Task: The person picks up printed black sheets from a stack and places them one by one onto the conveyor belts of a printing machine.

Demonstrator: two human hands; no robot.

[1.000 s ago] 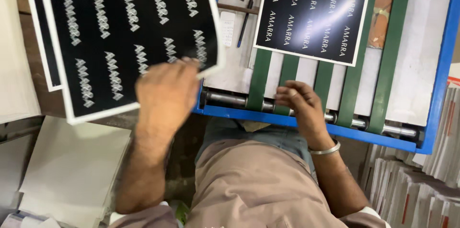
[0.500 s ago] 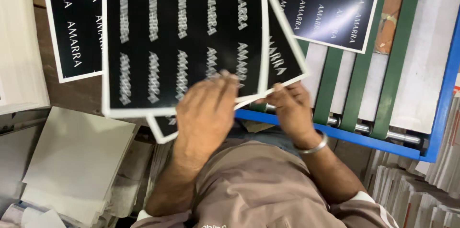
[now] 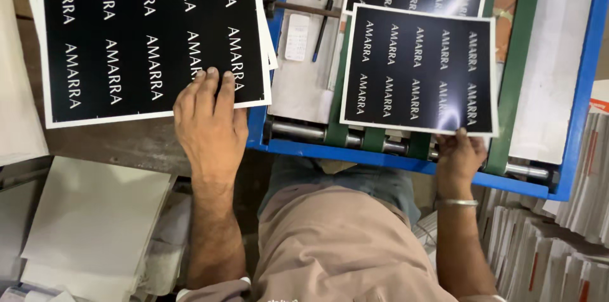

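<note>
Left hand (image 3: 209, 127) lies flat, fingers released, on the stacked black sheet (image 3: 149, 35); right hand (image 3: 458, 159) pinches the loose sheet (image 3: 419, 67) on the blue feeder (image 3: 406, 157). Square its edges while feeding.

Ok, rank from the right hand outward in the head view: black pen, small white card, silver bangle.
From the right hand:
1. Silver bangle, on its own wrist.
2. Black pen, up and to the left on the tray.
3. Small white card, just left of the pen.
</note>
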